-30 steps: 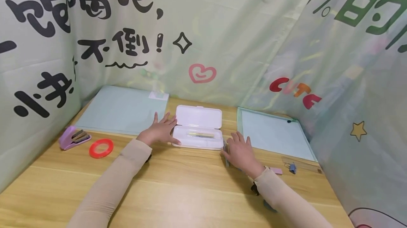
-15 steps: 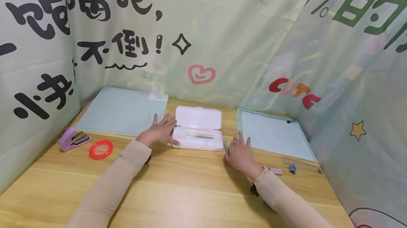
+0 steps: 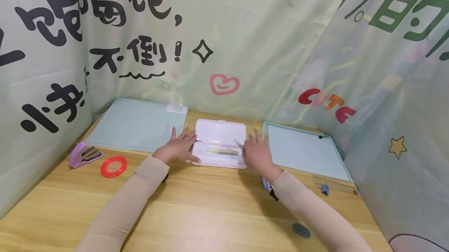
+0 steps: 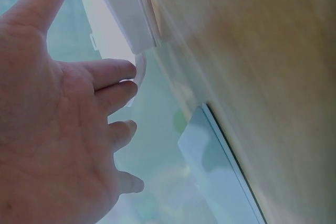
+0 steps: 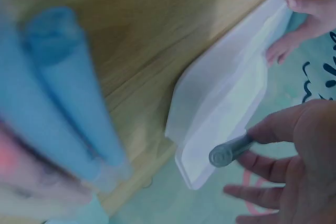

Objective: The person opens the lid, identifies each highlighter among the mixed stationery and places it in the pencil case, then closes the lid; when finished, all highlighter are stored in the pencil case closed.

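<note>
An open white pencil case (image 3: 220, 131) stands in the middle of the table, its lid folded back. Slim yellowish pens or pencils (image 3: 224, 151) lie inside it. With fingers spread, my left hand (image 3: 177, 146) touches the case's left side; in the left wrist view its fingers are by the white lid. My right hand (image 3: 258, 153) pinches a grey pen (image 5: 231, 151) between thumb and forefinger, at the case's right edge. The pen's end points over the case. Under my right wrist lie blue pens (image 3: 266, 183), large and blurred in the right wrist view.
To the left are a purple stapler (image 3: 84, 155), a red tape roll (image 3: 114, 166) and a pale blue folder (image 3: 140, 125). On the right lie a zip pouch (image 3: 305, 148), a clear ruler (image 3: 338, 185), a blue binder clip (image 3: 325, 189) and a dark oval object (image 3: 301, 230).
My right hand has picked up the grey pen from the table beside the case and moved it up and left over the case's right edge. My left hand has stayed at the case.
</note>
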Action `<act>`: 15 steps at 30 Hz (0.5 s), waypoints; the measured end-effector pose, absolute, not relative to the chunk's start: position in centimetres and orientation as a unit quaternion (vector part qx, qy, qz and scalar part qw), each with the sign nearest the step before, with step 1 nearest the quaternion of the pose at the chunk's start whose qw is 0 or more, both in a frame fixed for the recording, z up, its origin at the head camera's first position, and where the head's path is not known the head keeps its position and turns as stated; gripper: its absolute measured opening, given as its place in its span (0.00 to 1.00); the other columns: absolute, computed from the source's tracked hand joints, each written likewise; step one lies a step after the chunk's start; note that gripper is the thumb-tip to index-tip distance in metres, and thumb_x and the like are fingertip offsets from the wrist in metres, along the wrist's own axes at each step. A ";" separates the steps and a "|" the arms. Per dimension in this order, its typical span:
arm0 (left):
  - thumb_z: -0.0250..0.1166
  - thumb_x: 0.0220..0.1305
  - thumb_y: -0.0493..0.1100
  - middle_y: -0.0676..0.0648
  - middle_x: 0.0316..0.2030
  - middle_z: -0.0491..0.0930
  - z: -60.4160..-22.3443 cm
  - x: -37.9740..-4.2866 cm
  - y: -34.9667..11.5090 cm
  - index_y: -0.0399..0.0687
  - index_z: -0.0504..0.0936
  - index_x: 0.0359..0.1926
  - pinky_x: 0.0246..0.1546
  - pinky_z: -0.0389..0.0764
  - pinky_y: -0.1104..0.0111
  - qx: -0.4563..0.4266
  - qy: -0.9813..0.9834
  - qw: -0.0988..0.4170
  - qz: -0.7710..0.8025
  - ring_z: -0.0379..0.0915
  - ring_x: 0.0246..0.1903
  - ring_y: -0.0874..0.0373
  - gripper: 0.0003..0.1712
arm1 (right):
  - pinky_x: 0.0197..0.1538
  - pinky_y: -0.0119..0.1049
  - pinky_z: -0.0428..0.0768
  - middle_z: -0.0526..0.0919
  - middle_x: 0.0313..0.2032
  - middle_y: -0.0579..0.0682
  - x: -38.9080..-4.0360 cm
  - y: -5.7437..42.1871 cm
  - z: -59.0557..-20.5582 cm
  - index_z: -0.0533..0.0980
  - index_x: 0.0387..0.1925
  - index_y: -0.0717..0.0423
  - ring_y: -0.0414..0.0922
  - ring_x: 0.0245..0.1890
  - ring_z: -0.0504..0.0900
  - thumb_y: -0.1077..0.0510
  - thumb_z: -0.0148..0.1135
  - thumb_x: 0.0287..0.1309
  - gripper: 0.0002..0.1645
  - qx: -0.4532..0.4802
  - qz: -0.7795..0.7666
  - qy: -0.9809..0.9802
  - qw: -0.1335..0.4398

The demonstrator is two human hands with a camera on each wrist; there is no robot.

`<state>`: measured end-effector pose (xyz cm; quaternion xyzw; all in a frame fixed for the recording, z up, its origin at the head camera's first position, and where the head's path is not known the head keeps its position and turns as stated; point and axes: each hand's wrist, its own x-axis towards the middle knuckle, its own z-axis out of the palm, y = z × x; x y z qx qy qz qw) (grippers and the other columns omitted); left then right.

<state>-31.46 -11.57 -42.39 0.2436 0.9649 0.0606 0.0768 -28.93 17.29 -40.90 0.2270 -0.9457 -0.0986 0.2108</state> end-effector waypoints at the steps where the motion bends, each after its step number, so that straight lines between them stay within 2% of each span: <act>1: 0.50 0.38 0.78 0.47 0.65 0.41 -42.4 -31.5 -11.5 0.44 0.49 0.65 0.49 0.18 0.43 0.243 0.965 0.077 0.060 0.23 0.63 0.46 0.60 | 0.51 0.64 0.56 0.73 0.46 0.58 -29.2 16.9 -41.1 0.73 0.21 0.57 0.59 0.58 0.56 0.52 0.56 0.49 0.12 0.237 -0.105 -0.943 0.211; 9: 0.49 0.37 0.78 0.48 0.65 0.40 -42.5 -31.4 -11.4 0.44 0.49 0.65 0.51 0.20 0.43 0.241 0.966 0.075 0.055 0.23 0.63 0.47 0.61 | 0.52 0.62 0.55 0.71 0.50 0.55 -30.9 14.5 -42.2 0.76 0.32 0.53 0.57 0.61 0.52 0.50 0.55 0.52 0.12 0.287 -0.142 -0.931 0.175; 15: 0.49 0.37 0.78 0.48 0.65 0.41 -42.7 -31.6 -11.5 0.45 0.49 0.65 0.51 0.20 0.43 0.241 0.966 0.070 0.060 0.23 0.63 0.47 0.61 | 0.54 0.62 0.52 0.70 0.51 0.53 -31.6 13.5 -42.5 0.77 0.31 0.48 0.57 0.61 0.52 0.49 0.56 0.52 0.09 0.281 -0.133 -0.937 0.158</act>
